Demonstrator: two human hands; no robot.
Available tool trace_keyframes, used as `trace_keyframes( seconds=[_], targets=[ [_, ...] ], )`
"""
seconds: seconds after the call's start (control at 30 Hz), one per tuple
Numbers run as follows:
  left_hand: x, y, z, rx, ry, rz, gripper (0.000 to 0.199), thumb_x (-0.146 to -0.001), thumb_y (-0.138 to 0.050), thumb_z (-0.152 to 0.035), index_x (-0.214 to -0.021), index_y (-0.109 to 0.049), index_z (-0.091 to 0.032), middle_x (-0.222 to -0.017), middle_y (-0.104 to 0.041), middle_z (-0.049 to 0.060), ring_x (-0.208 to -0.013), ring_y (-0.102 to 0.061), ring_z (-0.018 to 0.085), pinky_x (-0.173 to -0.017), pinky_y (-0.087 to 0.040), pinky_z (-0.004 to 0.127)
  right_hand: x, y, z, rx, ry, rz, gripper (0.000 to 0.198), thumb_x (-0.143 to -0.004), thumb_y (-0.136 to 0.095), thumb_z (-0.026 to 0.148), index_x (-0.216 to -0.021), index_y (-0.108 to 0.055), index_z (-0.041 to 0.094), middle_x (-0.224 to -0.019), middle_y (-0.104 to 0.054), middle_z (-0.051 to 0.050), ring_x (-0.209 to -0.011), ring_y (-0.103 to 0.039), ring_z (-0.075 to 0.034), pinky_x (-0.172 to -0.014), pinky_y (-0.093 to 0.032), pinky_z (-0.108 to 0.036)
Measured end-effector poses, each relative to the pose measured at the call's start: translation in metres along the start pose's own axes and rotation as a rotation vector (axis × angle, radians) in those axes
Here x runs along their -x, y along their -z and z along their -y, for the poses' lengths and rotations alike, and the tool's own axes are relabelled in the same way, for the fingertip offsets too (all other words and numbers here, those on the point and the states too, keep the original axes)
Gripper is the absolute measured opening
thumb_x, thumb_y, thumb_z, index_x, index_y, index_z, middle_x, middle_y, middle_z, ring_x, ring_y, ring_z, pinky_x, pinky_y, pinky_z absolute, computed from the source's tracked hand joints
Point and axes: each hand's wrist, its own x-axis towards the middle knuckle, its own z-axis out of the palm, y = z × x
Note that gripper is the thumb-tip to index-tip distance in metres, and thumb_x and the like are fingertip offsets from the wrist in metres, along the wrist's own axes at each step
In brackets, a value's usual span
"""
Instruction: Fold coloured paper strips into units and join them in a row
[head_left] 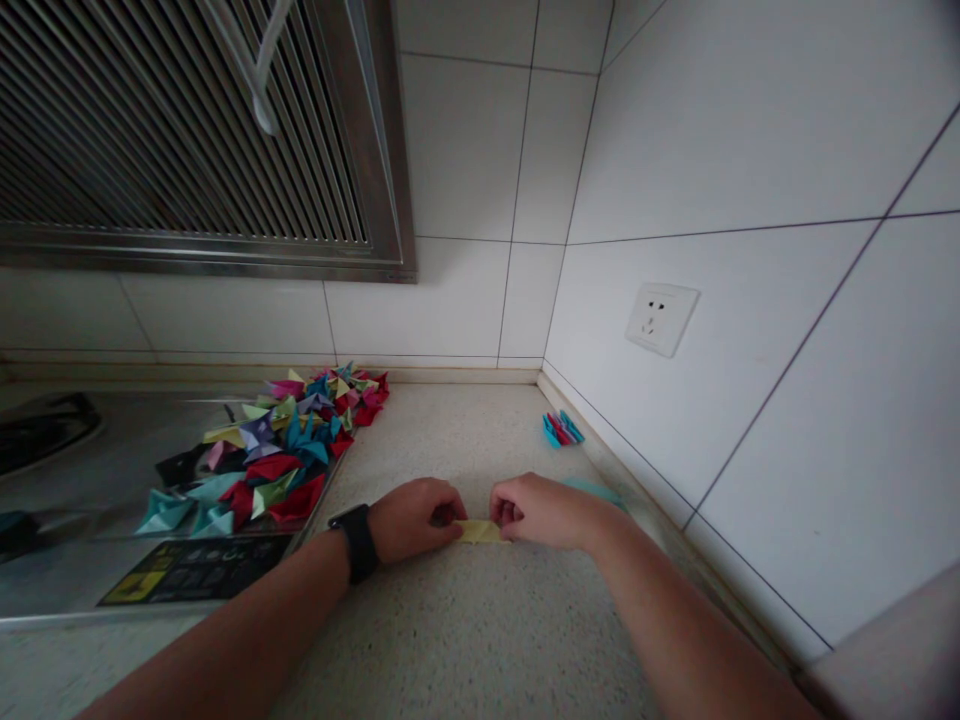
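A small strip of yellow folded paper (480, 531) lies on the speckled countertop between my two hands. My left hand (420, 515), with a dark watch (355, 543) on its wrist, pinches the strip's left end between thumb and fingers. At the right end, my right hand (534, 510) has its fingers closed on the same paper. Creases show on the paper's middle part; both ends are hidden under my fingertips. Behind my right wrist, a piece of light teal paper (596, 490) lies partly covered.
Many colourful folded paper pieces (277, 460) are heaped on the steel stove (60, 580) at left. A small blue and red folded bundle (562, 428) sits near the right wall. A range hood (300, 255) overhangs the stove. A socket (662, 318) is on the tiled wall.
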Motion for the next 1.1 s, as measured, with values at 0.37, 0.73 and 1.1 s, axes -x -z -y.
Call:
trace_keyframes(
  seconds=[0.37, 0.73, 1.1],
  targets=[
    [-0.001, -0.005, -0.004, -0.031, 0.034, -0.023, 0.023, -0.08, -0.057, -0.036, -0.089, -0.069, -0.02, -0.082, -0.065, 0.003, -0.075, -0.055, 0.015, -0.067, -0.039, 0.025, -0.01, -0.007, 0.004, -0.001, 0.051, -0.08, 0.018, -0.081, -0.059, 0.03, -0.09, -0.069, 0.018, -0.082, -0.07, -0.003, -0.07, -0.059, -0.013, -0.057, -0.036, -0.021],
    [-0.002, -0.008, -0.009, -0.054, 0.007, -0.071, 0.019, -0.083, -0.054, -0.032, -0.087, -0.07, -0.021, -0.081, -0.065, 0.003, -0.081, -0.054, 0.017, -0.071, -0.039, 0.026, -0.011, -0.007, 0.004, 0.031, 0.063, -0.064, 0.018, -0.079, -0.059, 0.027, -0.09, -0.07, 0.018, -0.083, -0.07, -0.004, -0.07, -0.06, -0.014, -0.059, -0.038, -0.021],
    [-0.001, -0.013, -0.007, -0.06, -0.044, -0.109, 0.014, -0.082, -0.056, -0.028, -0.085, -0.067, -0.02, -0.08, -0.064, 0.002, -0.081, -0.053, 0.017, -0.071, -0.038, 0.026, -0.011, -0.007, 0.003, 0.027, 0.103, -0.054, 0.014, -0.076, -0.059, 0.021, -0.086, -0.068, 0.017, -0.08, -0.069, -0.003, -0.069, -0.059, -0.013, -0.058, -0.038, -0.021]
  ],
)
